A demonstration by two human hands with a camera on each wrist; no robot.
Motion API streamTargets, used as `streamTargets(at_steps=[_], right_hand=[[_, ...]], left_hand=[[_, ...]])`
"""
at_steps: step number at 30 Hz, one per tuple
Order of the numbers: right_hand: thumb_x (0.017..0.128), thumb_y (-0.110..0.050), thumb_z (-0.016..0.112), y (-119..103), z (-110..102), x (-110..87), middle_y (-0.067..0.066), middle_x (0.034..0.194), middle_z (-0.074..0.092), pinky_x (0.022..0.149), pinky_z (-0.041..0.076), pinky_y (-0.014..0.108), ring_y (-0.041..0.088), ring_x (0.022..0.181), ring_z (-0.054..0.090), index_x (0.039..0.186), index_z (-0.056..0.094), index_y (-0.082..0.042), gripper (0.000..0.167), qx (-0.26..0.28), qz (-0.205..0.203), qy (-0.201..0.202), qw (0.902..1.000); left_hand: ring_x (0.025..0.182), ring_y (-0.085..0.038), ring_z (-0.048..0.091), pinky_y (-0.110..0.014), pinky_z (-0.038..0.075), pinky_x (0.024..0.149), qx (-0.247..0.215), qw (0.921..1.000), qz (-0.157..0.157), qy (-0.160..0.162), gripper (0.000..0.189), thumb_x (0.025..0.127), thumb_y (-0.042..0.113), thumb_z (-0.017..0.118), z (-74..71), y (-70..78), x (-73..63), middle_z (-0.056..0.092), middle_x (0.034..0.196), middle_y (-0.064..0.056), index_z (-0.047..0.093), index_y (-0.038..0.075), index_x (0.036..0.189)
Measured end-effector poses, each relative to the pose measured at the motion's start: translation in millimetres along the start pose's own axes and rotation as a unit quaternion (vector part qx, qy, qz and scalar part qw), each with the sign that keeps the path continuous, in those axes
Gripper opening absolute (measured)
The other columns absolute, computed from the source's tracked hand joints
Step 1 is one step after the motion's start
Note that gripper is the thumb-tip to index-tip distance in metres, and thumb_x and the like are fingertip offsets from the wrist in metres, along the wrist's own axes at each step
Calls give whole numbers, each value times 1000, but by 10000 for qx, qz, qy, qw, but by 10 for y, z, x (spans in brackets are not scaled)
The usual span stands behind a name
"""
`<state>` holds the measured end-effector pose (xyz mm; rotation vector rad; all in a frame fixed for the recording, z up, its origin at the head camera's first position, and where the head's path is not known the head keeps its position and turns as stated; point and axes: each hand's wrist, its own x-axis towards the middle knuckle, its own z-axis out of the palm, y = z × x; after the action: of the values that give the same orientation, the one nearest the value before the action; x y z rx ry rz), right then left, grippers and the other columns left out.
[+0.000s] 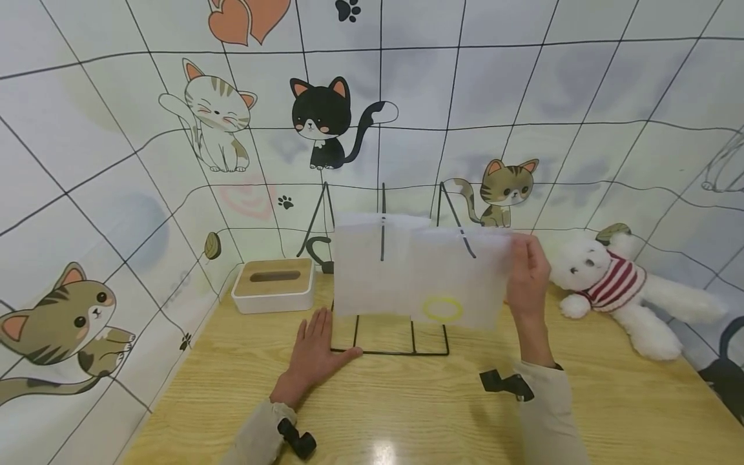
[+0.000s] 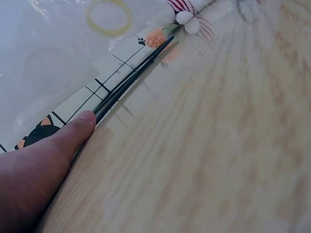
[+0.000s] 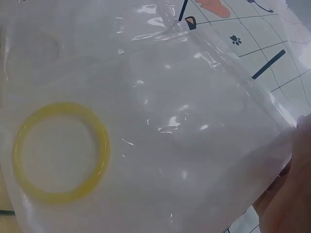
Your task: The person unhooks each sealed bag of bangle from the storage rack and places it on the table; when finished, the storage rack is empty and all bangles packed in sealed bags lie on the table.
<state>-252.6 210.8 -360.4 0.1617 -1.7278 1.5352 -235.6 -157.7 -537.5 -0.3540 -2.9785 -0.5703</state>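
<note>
A black wire rack [image 1: 389, 353] stands on the table, two of its prongs passing through the tops of clear plastic bags. My right hand [image 1: 527, 271] pinches the upper right edge of the front bag [image 1: 465, 278], beside a prong. A yellow ring [image 3: 61, 152] shows inside this bag, low and to the left. Behind it, farther left, hangs another bag [image 1: 369, 265]; a faint pale ring is visible through it in the right wrist view. My left hand [image 1: 314, 355] lies with straight fingers at the rack's left side, its thumb [image 2: 80, 127] touching the base wire.
Left of the rack is a white tissue box [image 1: 273, 300] with a wooden lid. A white plush toy [image 1: 628, 284] in a striped top leans at the right. Behind the table [image 1: 418, 413] hangs a cat-print cloth [image 1: 418, 84]. A dark object [image 1: 723, 381] sits at the right edge.
</note>
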Motion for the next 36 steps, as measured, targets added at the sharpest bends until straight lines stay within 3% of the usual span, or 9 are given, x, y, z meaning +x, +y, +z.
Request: streamTargets(at_steps=[4,9,12,20,28,36], right_hand=[[107,-23,45,8,12,-18,-12,78,47,70,32,23,8,77,42,86,54,-14,24,-129,-16,-257,9996],[107,-15,42,14,40,-31,-8,69,28,61,23,24,8,64,28,80,39,3,33,-212,-160,-296,9992],[107,-13,40,-18,53,-43,-8,69,27,61,23,24,7,64,28,82,37,9,34,-301,-186,-278,9990],[108,-14,41,-364,109,-134,-11,71,28,63,23,23,6,66,29,87,39,14,35,-545,-285,-204,9979],[108,-17,41,-67,90,-74,-7,71,28,62,22,23,7,66,29,85,40,11,37,-640,-299,-46,9975],[108,-21,42,-20,63,-59,-7,69,30,60,24,24,9,64,29,79,43,-4,34,-392,-397,-48,9984]], left_hand=[[155,-33,14,-56,8,124,-92,9999,25,52,114,84,79,52,-10,14,-7,16,166,-18,16,0,158],[155,-34,14,-56,9,123,-67,9999,42,86,114,84,79,52,-2,12,-3,17,166,-18,17,0,158],[155,-34,15,-56,9,123,-63,9999,41,94,114,84,78,52,1,6,-1,17,166,-18,16,0,158],[155,-33,15,-56,9,123,-58,9999,40,114,114,84,79,52,6,-3,-3,17,166,-18,16,0,159],[156,-32,12,-56,7,124,-85,9999,30,82,115,84,79,52,10,-21,0,15,167,-17,14,1,159],[156,-32,13,-56,8,123,-85,9999,42,78,114,84,80,51,5,-18,-1,15,167,-17,15,1,159]])
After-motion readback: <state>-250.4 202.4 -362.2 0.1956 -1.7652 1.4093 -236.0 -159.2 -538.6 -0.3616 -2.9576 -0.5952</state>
